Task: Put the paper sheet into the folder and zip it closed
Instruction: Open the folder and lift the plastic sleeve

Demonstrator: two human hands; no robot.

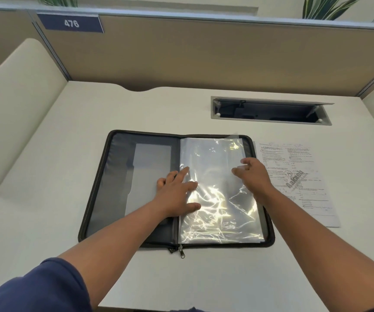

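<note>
While the bench (204, 278) takes up most of what I'm looking at, it's pale off-white and has a tan divider wall (204, 52) running along the back, with a blue tag (70, 23) reading 476 stuck up top left. Set into the bench toward the back right is a cable slot (269, 111) with its flap propped open.

Next biggest is the zip folder (105, 188), dark grey, lying wide open and flat in the middle of the bench. Its left half has a frosted pocket (145, 163), and the right half carries a stack of clear plastic sleeves (217, 217) that are throwing back a lot of glare.

Just to the right of the folder, flat on the bench and not inside yet, sits the paper sheet (303, 188), printed text with a big diagonal watermark. Its left edge is right up against the folder's edge; can't tell if it tucks under.

My left hand (177, 192) is spread flat, fingers apart, pressing down near the spine with the fingertips on the top sleeve, not gripping anything. My right hand (252, 174) is at the sleeve's right edge, thumb and fingers pinching the edge of the top sleeve.

Smallest bit: both zipper pulls (178, 249) sit at the near edge, by the spine.
</note>
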